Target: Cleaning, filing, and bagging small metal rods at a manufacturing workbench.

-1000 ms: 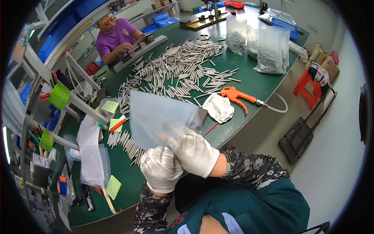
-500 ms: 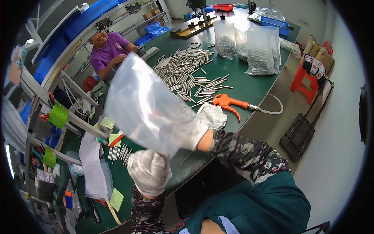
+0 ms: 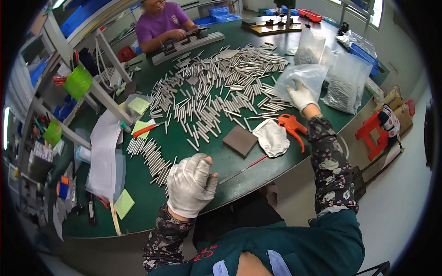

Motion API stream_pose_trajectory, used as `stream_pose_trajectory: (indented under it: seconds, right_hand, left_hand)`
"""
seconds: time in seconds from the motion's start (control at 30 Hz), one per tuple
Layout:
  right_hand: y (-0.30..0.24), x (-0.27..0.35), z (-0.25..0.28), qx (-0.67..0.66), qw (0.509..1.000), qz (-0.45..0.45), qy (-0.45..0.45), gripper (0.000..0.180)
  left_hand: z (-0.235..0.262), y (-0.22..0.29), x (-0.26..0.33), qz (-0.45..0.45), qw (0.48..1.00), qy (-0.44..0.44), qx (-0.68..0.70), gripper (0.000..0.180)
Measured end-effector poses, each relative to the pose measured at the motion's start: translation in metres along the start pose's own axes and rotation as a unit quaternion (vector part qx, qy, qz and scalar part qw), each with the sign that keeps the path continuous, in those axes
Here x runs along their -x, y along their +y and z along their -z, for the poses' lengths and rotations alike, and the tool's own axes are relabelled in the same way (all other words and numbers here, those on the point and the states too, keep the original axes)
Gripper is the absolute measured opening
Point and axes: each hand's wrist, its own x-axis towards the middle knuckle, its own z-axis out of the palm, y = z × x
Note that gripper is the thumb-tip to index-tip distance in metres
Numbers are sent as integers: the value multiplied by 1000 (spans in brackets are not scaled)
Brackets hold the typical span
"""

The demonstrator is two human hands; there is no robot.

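My right hand (image 3: 301, 95), in a white glove with bare fingertips, reaches to the right side of the table. Its fingers are stretched apart against an unfilled clear plastic bag (image 3: 309, 73); I see no grip on it. Beside that bag stand clear bags of metal pins (image 3: 347, 85). My left hand (image 3: 191, 186), gloved alike, hovers at the near table edge, fingers loosely bent and thumb apart, with nothing visible in it. Next to it lies a row of metal pins (image 3: 156, 158). A large spread of loose metal pins (image 3: 207, 101) covers the middle of the table.
Near the front lie a brown block (image 3: 240, 140), a white glove (image 3: 271, 138), an orange air gun (image 3: 292, 126) and a thin rod with a red end (image 3: 258, 161). Papers (image 3: 103, 152) lie at left. Across the table sits a person in purple (image 3: 161, 25). A red stool (image 3: 372, 133) stands right.
The plastic bag, held up between both hands before, is now at the right by the filled bags with my right hand. My left hand has let go of it. The view has shifted, uncovering the brown block.
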Motion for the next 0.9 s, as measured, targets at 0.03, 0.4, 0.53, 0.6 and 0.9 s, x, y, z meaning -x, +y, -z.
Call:
stream_pose_trajectory:
  seconds: [0.03, 0.4, 0.53, 0.6, 0.9]
  right_hand:
    - [19, -9, -4, 5, 999, 10, -44, 46]
    - [-76, 137, 14, -66, 930, 350, 87, 6]
    - [-107, 167, 11, -75, 909, 410, 3, 5]
    - [-115, 178, 8, -77, 892, 443, -49, 5]
    - [-138, 199, -14, -68, 858, 482, -162, 7]
  left_hand:
    - [2, -6, 15, 36, 999, -14, 2, 25]
    - [35, -51, 99, 310, 930, -161, -115, 40]
    - [28, -48, 95, 306, 931, -174, -98, 37]
    - [26, -50, 100, 325, 926, -169, -90, 36]
    - [21, -52, 100, 331, 926, -174, -61, 31]
